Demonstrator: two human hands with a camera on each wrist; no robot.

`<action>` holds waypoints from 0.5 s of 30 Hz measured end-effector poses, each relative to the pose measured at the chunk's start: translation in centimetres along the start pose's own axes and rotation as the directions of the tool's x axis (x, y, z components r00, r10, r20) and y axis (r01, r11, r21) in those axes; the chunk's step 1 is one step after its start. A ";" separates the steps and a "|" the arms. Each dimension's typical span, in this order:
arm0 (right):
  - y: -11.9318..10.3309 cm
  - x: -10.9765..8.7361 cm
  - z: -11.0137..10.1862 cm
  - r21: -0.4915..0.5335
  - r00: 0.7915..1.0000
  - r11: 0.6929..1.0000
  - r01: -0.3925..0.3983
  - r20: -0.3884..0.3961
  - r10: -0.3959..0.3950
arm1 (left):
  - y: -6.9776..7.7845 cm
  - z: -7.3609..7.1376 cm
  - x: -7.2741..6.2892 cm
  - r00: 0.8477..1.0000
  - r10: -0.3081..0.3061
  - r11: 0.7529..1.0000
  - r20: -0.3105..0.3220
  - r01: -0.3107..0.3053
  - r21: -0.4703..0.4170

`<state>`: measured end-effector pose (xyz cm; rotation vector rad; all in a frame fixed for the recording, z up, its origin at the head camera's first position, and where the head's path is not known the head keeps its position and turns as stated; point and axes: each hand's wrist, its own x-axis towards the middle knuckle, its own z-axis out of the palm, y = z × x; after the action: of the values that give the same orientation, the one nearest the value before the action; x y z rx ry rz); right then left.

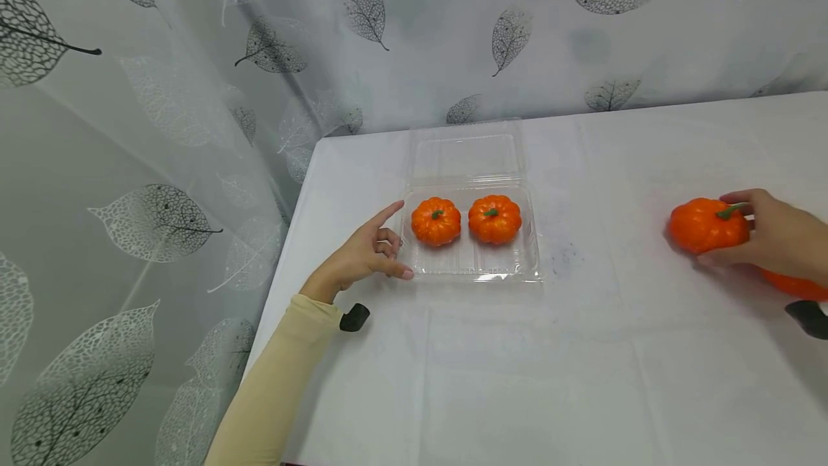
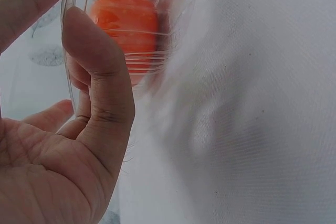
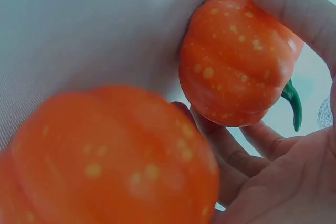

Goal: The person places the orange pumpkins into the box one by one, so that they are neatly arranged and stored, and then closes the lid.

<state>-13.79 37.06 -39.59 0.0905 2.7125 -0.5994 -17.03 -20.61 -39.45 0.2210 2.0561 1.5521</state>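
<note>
My right hand [image 1: 779,239] clamps a glossy, ribbed orange pumpkin [image 1: 704,226] between thumb and fingers, toward the right; contact with the white cloth [image 1: 530,372] is unclear. My left hand [image 1: 359,257], index and thumb spread, borders a hinged clear-plastic container [image 1: 462,265] holding two orange pumpkins [image 1: 436,224]. Judged step: pickup; next move calls for lifting clear of the adjacent orange pumpkin [image 3: 113,161].

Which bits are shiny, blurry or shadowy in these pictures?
Head view: glare glints along the clear plastic clamshell box's front edge; right wrist view: the nearer orange pumpkin is blurry, the farther orange pumpkin sharper; left wrist view: soft shadows lie across the white tablecloth.
</note>
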 end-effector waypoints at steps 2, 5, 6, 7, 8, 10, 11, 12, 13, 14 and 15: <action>-0.3 0.1 0.1 -0.005 1.000 1.000 0.006 -0.005 -0.006 | 0.0 0.0 0.0 1.000 0.001 1.000 -0.001 -0.001 0.000; -0.6 0.2 0.3 0.004 1.000 1.000 0.015 -0.007 -0.015 | -0.1 0.0 0.1 1.000 0.001 1.000 -0.001 -0.001 -0.001; -0.7 0.3 0.4 0.010 1.000 1.000 0.021 -0.003 -0.021 | -0.1 0.0 0.1 1.000 0.001 1.000 -0.001 -0.001 -0.002; -0.9 0.3 0.5 0.014 1.000 1.000 0.027 -0.001 -0.027 | -0.1 0.0 0.1 1.000 0.001 1.000 -0.001 -0.001 -0.003; -1.0 0.4 0.5 0.020 0.999 0.999 0.034 0.002 -0.034 | -0.1 0.0 0.1 1.000 0.000 1.000 0.000 0.000 -0.004; -1.4 0.5 0.7 0.028 0.998 0.998 0.055 0.009 -0.055 | -0.1 0.0 0.0 1.000 0.000 1.000 0.000 0.000 -0.005; -1.6 0.5 0.8 0.033 0.998 0.997 0.066 0.013 -0.067 | 0.0 0.0 0.0 1.000 -0.001 1.000 0.000 0.001 -0.006; -1.9 0.5 0.8 0.039 0.997 0.996 0.079 0.018 -0.080 | 0.0 0.0 0.0 1.000 -0.001 1.000 0.000 0.001 -0.006; -2.2 0.5 0.9 0.048 0.995 0.995 0.091 0.025 -0.093 | 0.0 0.0 0.0 1.000 -0.001 1.000 0.000 0.001 -0.006; -2.5 0.4 1.0 0.060 0.994 0.993 0.102 0.031 -0.104 | -0.1 0.0 0.0 1.000 -0.002 1.000 0.000 0.002 -0.005; -2.9 0.4 1.1 0.074 0.993 0.992 0.106 0.040 -0.109 | -0.1 0.0 0.0 1.000 -0.001 1.000 0.000 0.001 -0.005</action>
<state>-14.18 34.01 -39.53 -0.0508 2.6659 -0.7221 -17.04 -20.61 -39.52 0.2182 2.0517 1.5560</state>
